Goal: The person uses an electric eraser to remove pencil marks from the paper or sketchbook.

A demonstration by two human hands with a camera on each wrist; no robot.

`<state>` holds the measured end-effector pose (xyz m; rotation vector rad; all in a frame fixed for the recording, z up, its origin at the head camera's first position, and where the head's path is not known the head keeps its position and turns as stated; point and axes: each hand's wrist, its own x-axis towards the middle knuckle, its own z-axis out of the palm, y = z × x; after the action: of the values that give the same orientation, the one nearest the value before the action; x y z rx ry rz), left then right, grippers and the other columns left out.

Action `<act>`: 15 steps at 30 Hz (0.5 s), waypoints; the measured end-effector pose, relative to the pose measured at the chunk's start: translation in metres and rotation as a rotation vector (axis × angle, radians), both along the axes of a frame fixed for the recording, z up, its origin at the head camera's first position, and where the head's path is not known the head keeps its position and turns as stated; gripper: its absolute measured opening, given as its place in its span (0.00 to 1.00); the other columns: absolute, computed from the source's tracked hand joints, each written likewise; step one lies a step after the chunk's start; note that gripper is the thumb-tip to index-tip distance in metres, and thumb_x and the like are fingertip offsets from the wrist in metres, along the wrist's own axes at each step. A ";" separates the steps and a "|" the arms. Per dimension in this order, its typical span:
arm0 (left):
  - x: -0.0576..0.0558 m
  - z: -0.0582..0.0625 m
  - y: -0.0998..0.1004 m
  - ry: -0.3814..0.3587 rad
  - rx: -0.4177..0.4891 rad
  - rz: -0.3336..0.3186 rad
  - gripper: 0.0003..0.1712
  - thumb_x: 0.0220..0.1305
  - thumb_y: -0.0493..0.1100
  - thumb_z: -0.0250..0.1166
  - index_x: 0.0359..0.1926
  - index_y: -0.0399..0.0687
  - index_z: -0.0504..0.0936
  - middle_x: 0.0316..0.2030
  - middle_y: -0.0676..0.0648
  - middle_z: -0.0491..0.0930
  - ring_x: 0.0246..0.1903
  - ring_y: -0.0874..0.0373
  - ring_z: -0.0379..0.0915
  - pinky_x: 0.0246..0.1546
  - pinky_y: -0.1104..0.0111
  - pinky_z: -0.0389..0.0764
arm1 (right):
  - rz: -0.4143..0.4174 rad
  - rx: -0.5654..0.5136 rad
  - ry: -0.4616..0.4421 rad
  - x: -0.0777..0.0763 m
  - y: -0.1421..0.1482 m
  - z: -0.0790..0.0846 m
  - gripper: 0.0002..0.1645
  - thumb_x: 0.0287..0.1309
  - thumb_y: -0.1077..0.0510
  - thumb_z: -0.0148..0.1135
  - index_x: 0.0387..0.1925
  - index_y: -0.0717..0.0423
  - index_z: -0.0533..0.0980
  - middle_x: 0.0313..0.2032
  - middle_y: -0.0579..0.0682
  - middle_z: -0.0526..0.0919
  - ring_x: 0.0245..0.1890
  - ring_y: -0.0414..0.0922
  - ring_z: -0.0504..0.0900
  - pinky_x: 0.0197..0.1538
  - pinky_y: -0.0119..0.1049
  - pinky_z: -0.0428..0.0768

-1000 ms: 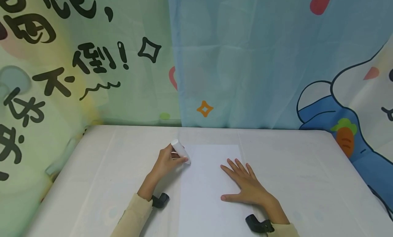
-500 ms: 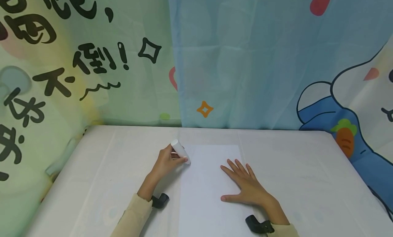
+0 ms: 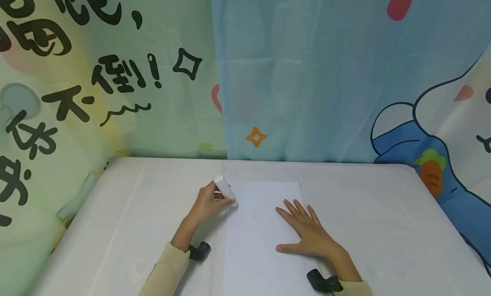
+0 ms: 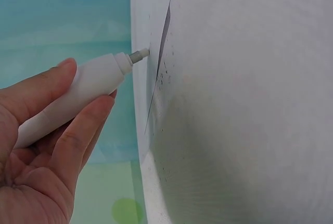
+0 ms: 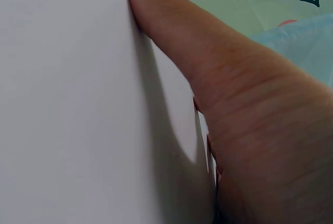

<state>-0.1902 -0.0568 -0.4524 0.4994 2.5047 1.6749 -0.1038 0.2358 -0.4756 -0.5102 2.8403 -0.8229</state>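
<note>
The left hand (image 3: 207, 202) pinches a white tool (image 3: 223, 187) between thumb and fingers, tip slanting down by the left edge of the paper (image 3: 253, 236), probably for fine control; whether it touches, I can't tell. The right hand (image 3: 306, 231), spread wide and gripping nothing, lies on the paper, likely to steady it, and covers part of its right side. Dark specks (image 4: 162, 78) dot the tip's surroundings; a curtain (image 3: 314, 95) backs the counter (image 3: 364, 206).
</note>
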 end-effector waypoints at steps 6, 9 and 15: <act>0.000 0.001 0.000 -0.004 -0.009 0.002 0.19 0.54 0.30 0.72 0.46 0.30 0.74 0.39 0.35 0.81 0.39 0.43 0.83 0.37 0.64 0.84 | 0.004 -0.004 0.006 0.001 0.000 0.002 0.60 0.40 0.30 0.72 0.72 0.50 0.60 0.74 0.59 0.53 0.75 0.62 0.42 0.71 0.64 0.32; -0.001 0.000 -0.001 -0.005 -0.012 0.002 0.19 0.54 0.30 0.72 0.45 0.30 0.74 0.38 0.36 0.81 0.39 0.43 0.84 0.37 0.64 0.84 | 0.006 -0.002 0.012 0.001 0.000 0.002 0.60 0.40 0.30 0.71 0.72 0.50 0.61 0.74 0.60 0.53 0.75 0.62 0.43 0.70 0.64 0.33; -0.001 -0.001 -0.002 -0.011 -0.024 -0.001 0.20 0.54 0.31 0.72 0.46 0.31 0.75 0.38 0.36 0.82 0.39 0.43 0.84 0.36 0.63 0.84 | 0.008 -0.002 0.020 0.001 0.001 0.003 0.61 0.40 0.30 0.72 0.72 0.50 0.61 0.74 0.60 0.54 0.74 0.63 0.43 0.70 0.65 0.34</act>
<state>-0.1914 -0.0583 -0.4535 0.4874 2.5132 1.6407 -0.1024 0.2368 -0.4723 -0.5327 2.8534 -0.8242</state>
